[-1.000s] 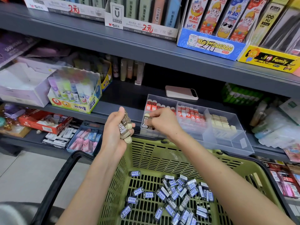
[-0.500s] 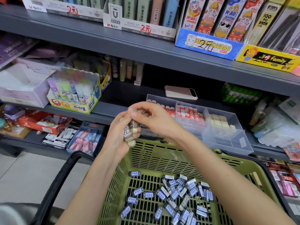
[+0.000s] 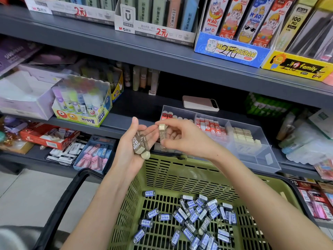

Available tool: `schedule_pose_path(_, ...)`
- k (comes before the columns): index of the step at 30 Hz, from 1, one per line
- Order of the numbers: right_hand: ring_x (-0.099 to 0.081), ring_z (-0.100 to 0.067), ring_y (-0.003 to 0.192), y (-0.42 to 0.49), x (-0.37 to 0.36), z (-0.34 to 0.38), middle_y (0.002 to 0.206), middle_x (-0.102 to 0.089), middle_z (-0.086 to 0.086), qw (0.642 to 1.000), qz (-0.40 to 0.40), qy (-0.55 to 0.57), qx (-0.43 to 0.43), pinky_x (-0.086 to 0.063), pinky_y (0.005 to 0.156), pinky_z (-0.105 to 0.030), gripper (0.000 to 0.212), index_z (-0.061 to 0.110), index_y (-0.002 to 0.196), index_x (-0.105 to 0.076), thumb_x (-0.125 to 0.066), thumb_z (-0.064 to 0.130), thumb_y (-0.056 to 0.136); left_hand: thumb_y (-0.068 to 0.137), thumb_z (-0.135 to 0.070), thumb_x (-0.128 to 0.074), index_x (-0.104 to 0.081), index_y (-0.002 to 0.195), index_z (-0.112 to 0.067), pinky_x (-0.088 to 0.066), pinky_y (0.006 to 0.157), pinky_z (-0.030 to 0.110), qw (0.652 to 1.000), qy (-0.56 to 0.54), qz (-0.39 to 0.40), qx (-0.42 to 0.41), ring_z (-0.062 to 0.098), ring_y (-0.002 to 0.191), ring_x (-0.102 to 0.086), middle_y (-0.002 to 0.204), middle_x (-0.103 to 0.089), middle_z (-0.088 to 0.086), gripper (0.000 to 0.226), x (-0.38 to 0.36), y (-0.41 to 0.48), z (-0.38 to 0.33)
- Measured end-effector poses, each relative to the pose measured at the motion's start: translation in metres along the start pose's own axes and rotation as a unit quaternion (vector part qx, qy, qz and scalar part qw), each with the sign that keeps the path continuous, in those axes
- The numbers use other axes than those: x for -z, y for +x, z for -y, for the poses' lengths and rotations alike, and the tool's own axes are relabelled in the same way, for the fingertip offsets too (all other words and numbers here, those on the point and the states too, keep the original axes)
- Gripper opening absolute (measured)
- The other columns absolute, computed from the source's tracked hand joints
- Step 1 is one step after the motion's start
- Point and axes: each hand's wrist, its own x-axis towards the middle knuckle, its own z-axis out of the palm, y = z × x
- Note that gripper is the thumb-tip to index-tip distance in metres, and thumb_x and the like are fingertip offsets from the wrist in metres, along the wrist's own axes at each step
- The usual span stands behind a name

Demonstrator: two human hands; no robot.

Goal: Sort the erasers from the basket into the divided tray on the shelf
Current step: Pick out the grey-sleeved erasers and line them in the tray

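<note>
Left grip [image 3: 132, 148] loosely open, palm up, brown 2B erasers [image 3: 139, 144] lying on it. Right grip [image 3: 182, 139] pinches one brown eraser [image 3: 162, 132], blocking the front-left compartment of the divided tray [image 3: 266, 159] on the shelf. Blue-label erasers [image 3: 194, 217] in green basket [image 3: 162, 177] below. Phone [image 3: 200, 103] behind tray, glue box [image 3: 82, 107] to the left.

both bare forearms reach forward, the hands nearly meeting. the left hand [image 3: 132, 150] lies palm up, thumb raised, fingers loosely straight, cradling two erasers [image 3: 139, 144]. the right hand [image 3: 183, 138] pinches a single eraser [image 3: 162, 131] upright between thumb and forefinger (its other fingers curled in).
</note>
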Motion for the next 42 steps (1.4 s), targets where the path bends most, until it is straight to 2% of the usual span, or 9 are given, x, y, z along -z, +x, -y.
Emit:
schedule_pose_path(5,-0.048,-0.014,0.043,0.009,0.013,-0.011,0.056,-0.056,-0.002,0.983,-0.124,0.084,-0.105,-0.038,0.040,-0.023,0.028,0.014,0.094,-0.056,-0.074,0.009,0.074,0.071,-0.041,-0.065,-0.051,0.069,-0.013,-0.043,0.040,0.019,0.998,0.052,-0.024,-0.013,0.010,0.046,-0.053,0.056,-0.056,0.001,0.032,0.003,0.001,0.000)
schedule_pose_path(13,-0.046,-0.007,0.032,0.025,-0.004,-0.023,0.055,-0.059,-0.006,0.974,-0.091,0.046,-0.200,-0.034,0.033,-0.020,0.023,0.008,0.079,-0.054,-0.076,0.006,0.073,0.075,-0.058,-0.055,-0.048,0.056,-0.018,-0.029,0.036,0.019,0.994,0.079,-0.055,-0.042,0.008,0.039,-0.035,0.048,-0.040,-0.004,0.044,0.002,0.000,0.000)
schedule_pose_path(17,-0.047,-0.007,0.036,0.024,-0.004,-0.025,0.054,-0.060,-0.005,0.979,-0.082,0.040,-0.185,-0.037,0.036,-0.018,0.015,0.009,0.076,-0.060,-0.075,0.010,0.078,0.086,-0.062,-0.043,-0.053,0.051,-0.021,-0.031,0.037,0.019,0.993,0.077,-0.068,-0.055,0.009,0.041,-0.036,0.048,-0.040,-0.003,0.055,0.000,0.000,-0.001)
schedule_pose_path(20,-0.048,-0.001,0.037,0.022,-0.002,-0.024,0.059,-0.061,-0.002,0.980,-0.059,0.007,-0.188,-0.038,0.042,-0.016,0.024,0.005,0.106,-0.060,-0.068,0.009,0.084,0.086,-0.064,-0.039,-0.055,0.051,-0.021,-0.033,0.038,0.020,0.993,0.082,-0.069,-0.056,0.010,0.041,-0.038,0.049,-0.042,-0.003,0.058,-0.001,-0.001,0.000)
schedule_pose_path(24,-0.051,-0.006,0.067,0.017,-0.006,-0.011,0.064,-0.048,0.016,0.971,-0.144,-0.156,-0.106,-0.039,0.067,-0.022,0.026,0.018,0.106,-0.066,-0.068,0.028,0.082,0.092,-0.060,-0.034,-0.051,0.061,-0.017,-0.034,0.037,0.020,0.992,0.083,-0.073,-0.055,0.010,0.041,-0.038,0.049,-0.043,-0.003,0.056,-0.002,-0.001,0.002)
schedule_pose_path(29,-0.053,0.000,0.052,-0.005,-0.033,0.018,0.056,-0.061,0.008,0.992,-0.113,-0.040,-0.037,-0.047,0.055,-0.023,0.025,0.023,0.071,-0.065,-0.074,0.047,0.069,0.096,-0.058,-0.029,-0.050,0.063,-0.018,-0.038,0.045,0.021,0.988,0.104,-0.089,-0.070,0.010,0.045,-0.042,0.052,-0.047,-0.004,0.056,-0.002,-0.001,0.002)
schedule_pose_path(33,-0.060,-0.001,0.059,-0.007,-0.045,0.024,0.063,-0.065,0.009,0.991,-0.108,-0.046,-0.069,-0.051,0.060,-0.023,0.018,0.021,0.076,-0.068,-0.077,0.036,0.072,0.095,-0.059,-0.027,-0.056,0.053,-0.027,-0.038,0.055,0.027,0.981,0.159,-0.077,-0.082,0.008,0.048,-0.046,0.053,-0.050,-0.008,0.061,-0.004,-0.003,0.005)
schedule_pose_path(37,-0.053,0.000,0.045,-0.010,-0.035,0.023,0.058,-0.064,0.002,0.981,-0.033,0.145,-0.122,-0.039,0.043,-0.015,0.007,0.019,0.079,-0.066,-0.074,0.019,0.079,0.094,-0.060,-0.026,-0.060,0.062,-0.026,-0.041,0.044,0.022,0.974,0.206,-0.049,-0.084,0.009,0.048,-0.049,0.056,-0.053,-0.007,0.057,-0.004,-0.006,0.009)
schedule_pose_path(42,-0.046,-0.009,0.042,-0.012,0.007,0.001,0.056,-0.063,-0.007,0.942,-0.105,0.257,-0.189,-0.032,0.035,-0.015,0.007,0.002,0.084,-0.071,-0.069,0.009,0.081,0.100,-0.029,-0.033,-0.049,0.079,-0.014,-0.044,0.056,0.025,0.997,0.053,-0.032,-0.034,0.014,0.058,-0.047,0.061,-0.052,-0.001,0.030,0.000,-0.004,0.001)
